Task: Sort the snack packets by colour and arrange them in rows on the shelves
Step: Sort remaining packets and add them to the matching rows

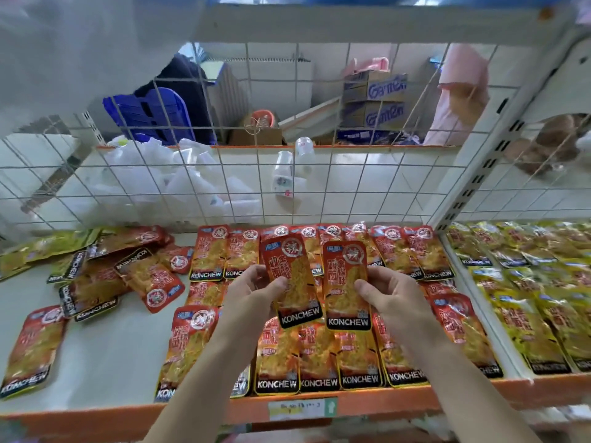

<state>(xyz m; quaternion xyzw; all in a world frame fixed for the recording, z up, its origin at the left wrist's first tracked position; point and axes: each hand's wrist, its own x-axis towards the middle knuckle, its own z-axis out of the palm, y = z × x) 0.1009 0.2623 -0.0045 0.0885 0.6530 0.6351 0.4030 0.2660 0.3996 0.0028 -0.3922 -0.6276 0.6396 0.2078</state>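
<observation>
My left hand pinches one red snack packet by its left edge, and my right hand pinches a second red packet by its right edge. Both packets are held upright, side by side, above the rows of red packets lying on the white shelf. A loose heap of red packets lies at the left with a few green-yellow ones behind it. One red packet lies alone at the front left. Yellow packets fill the neighbouring bay on the right.
A white wire grid closes the back of the shelf, with plastic bags and small bottles behind it. A perforated upright post separates the two bays. The orange front edge carries a price label.
</observation>
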